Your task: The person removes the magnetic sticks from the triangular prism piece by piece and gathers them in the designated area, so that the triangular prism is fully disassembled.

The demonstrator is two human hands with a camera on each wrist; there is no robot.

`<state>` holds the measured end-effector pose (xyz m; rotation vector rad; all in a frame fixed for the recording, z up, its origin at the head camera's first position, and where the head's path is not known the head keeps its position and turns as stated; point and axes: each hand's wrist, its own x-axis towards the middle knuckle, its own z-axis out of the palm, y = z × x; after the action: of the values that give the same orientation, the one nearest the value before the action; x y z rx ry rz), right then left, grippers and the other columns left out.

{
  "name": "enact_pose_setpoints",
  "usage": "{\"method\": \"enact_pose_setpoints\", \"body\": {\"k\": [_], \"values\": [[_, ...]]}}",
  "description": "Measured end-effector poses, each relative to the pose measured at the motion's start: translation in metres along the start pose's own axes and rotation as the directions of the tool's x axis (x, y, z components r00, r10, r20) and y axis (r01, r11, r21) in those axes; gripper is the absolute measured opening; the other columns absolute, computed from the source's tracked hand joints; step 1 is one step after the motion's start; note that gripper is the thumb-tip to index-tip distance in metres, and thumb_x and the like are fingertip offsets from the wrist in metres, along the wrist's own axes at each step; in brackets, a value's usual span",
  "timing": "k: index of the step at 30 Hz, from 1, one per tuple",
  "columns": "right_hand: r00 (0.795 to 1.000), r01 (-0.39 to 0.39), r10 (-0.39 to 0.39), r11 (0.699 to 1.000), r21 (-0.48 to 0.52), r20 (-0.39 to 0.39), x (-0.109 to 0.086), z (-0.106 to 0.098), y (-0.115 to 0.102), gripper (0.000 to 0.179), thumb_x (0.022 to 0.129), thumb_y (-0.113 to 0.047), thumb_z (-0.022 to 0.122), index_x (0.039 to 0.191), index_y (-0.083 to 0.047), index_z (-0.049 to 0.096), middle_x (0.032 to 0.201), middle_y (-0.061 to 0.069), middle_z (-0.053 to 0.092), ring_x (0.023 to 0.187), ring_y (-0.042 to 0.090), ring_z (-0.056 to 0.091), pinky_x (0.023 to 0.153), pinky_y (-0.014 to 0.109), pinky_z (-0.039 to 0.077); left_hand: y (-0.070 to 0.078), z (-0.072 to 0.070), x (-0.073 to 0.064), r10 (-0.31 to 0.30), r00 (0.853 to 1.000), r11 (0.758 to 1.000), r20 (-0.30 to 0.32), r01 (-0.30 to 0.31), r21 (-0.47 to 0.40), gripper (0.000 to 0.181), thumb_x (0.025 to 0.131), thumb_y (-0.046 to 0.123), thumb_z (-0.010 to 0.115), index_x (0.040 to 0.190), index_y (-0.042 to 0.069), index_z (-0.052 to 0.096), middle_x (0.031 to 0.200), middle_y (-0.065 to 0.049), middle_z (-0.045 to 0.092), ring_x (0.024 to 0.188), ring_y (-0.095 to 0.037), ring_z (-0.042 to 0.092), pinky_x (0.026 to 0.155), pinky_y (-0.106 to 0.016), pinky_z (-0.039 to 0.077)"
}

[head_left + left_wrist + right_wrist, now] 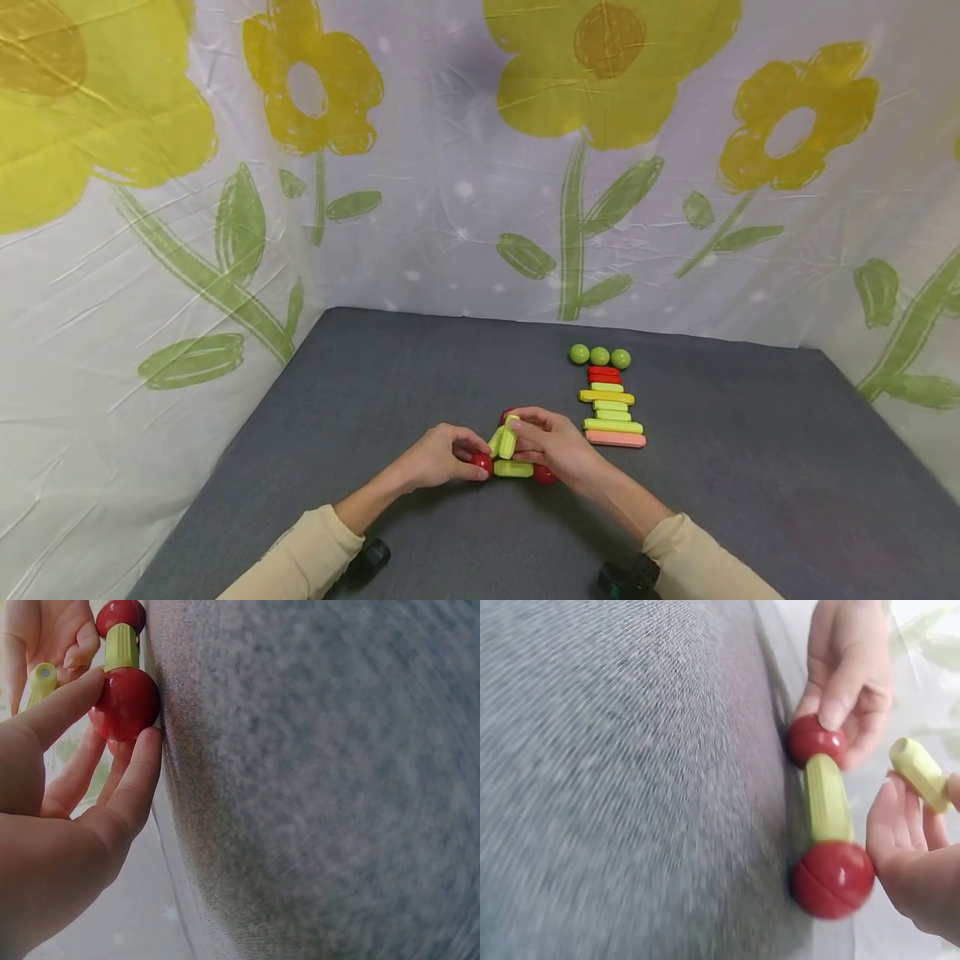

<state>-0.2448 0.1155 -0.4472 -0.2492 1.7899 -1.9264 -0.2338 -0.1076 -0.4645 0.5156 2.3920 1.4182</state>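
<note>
My left hand point(438, 454) pinches a red ball point(482, 463) between thumb and fingers, low over the table. A yellow-green rod point(513, 469) runs from that ball to a second red ball point(544, 474), close to my right hand point(558, 450). Between its thumb and fingers the right hand holds another yellow-green rod point(922, 772), raised above the joined pieces with its near end free. Behind it, a further yellow-green rod point(496, 440) leans toward a third red ball point(507, 413), mostly hidden by the right hand's fingers.
To the right, a column of rods in red, yellow, yellow-green and pink point(615, 438) lies on the dark table point(420, 358). Several green balls point(599, 357) sit in a row at its far end. Patterned cloth point(442, 208) hangs behind the table.
</note>
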Motion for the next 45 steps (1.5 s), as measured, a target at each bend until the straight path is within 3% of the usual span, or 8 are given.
{"method": "enact_pose_setpoints", "body": {"k": [7, 12, 20, 32, 36, 41, 45], "values": [[0.992, -0.003, 0.016, 0.995, 0.098, -0.127, -0.015, -0.021, -0.008, 0.048, 0.095, -0.021, 0.062, 0.128, 0.007, 0.041, 0.096, 0.004, 0.062, 0.084, 0.016, 0.064, 0.088, 0.035, 0.05, 0.0, 0.0, 0.0, -0.011, 1.0, 1.0, -0.008, 0.011, 0.028, 0.028, 0.078, 0.014, 0.08, 0.103, 0.007, 0.07, 0.097, 0.0, 0.065, 0.089, -0.016, 0.061, 0.073, -0.03, 0.052], [0.98, 0.02, 0.013, 0.986, 0.167, -0.199, -0.025, -0.037, -0.008, 0.044, 0.097, -0.015, 0.057, 0.129, 0.007, 0.036, 0.097, 0.004, 0.061, 0.086, 0.015, 0.064, 0.088, 0.033, 0.05, 0.0, 0.0, 0.0, -0.02, 1.0, 0.999, -0.006, 0.02, 0.038, 0.027, 0.078, 0.014, 0.08, 0.102, 0.009, 0.069, 0.097, 0.001, 0.064, 0.089, -0.016, 0.061, 0.073, -0.031, 0.052], [0.959, 0.033, 0.031, 0.975, 0.22, -0.28, -0.042, -0.058, -0.001, 0.053, 0.099, -0.013, 0.054, 0.138, 0.01, 0.025, 0.098, 0.001, 0.063, 0.09, 0.012, 0.064, 0.088, 0.031, 0.05, 0.001, 0.0, 0.001, -0.031, 1.0, 0.999, -0.001, 0.031, 0.039, 0.028, 0.078, 0.013, 0.08, 0.103, 0.008, 0.069, 0.098, 0.0, 0.064, 0.09, -0.017, 0.061, 0.073, -0.032, 0.052], [0.921, -0.005, 0.079, 0.982, 0.19, -0.382, -0.063, -0.084, 0.011, 0.053, 0.097, -0.015, 0.057, 0.134, 0.008, 0.028, 0.112, 0.006, 0.056, 0.097, 0.014, 0.063, 0.092, 0.033, 0.047, 0.002, 0.0, 0.001, -0.018, 1.0, 0.998, -0.003, 0.018, 0.054, 0.028, 0.077, 0.014, 0.081, 0.102, 0.008, 0.069, 0.095, 0.001, 0.064, 0.088, -0.017, 0.06, 0.073, -0.031, 0.052], [0.915, -0.03, 0.094, 0.986, 0.165, -0.393, -0.066, -0.087, 0.016, 0.062, 0.097, -0.015, 0.057, 0.141, 0.01, 0.022, 0.128, 0.015, 0.047, 0.101, 0.012, 0.061, 0.095, 0.034, 0.045, 0.002, -0.001, 0.001, -0.016, 1.0, 0.998, 0.0, 0.016, 0.055, 0.028, 0.078, 0.014, 0.08, 0.103, 0.008, 0.069, 0.096, 0.001, 0.064, 0.089, -0.017, 0.06, 0.074, -0.032, 0.052], [0.904, -0.041, 0.1, 0.988, 0.147, -0.416, -0.069, -0.09, 0.021, 0.064, 0.097, -0.01, 0.057, 0.143, 0.013, 0.019, 0.136, 0.025, 0.039, 0.101, 0.01, 0.06, 0.095, 0.036, 0.044, 0.001, -0.001, 0.002, -0.02, 1.0, 0.998, 0.008, 0.02, 0.052, 0.028, 0.078, 0.014, 0.08, 0.103, 0.008, 0.069, 0.097, 0.001, 0.064, 0.09, -0.018, 0.06, 0.074, -0.033, 0.052], [0.879, -0.08, 0.136, 0.987, 0.139, -0.458, -0.07, -0.094, 0.022, 0.065, 0.095, -0.009, 0.06, 0.143, 0.013, 0.023, 0.14, 0.026, 0.036, 0.099, 0.012, 0.061, 0.093, 0.036, 0.046, 0.001, 0.0, 0.002, -0.028, 1.0, 0.998, 0.009, 0.028, 0.05, 0.028, 0.078, 0.014, 0.08, 0.103, 0.009, 0.069, 0.098, 0.0, 0.064, 0.091, -0.018, 0.06, 0.075, -0.033, 0.052]]}}
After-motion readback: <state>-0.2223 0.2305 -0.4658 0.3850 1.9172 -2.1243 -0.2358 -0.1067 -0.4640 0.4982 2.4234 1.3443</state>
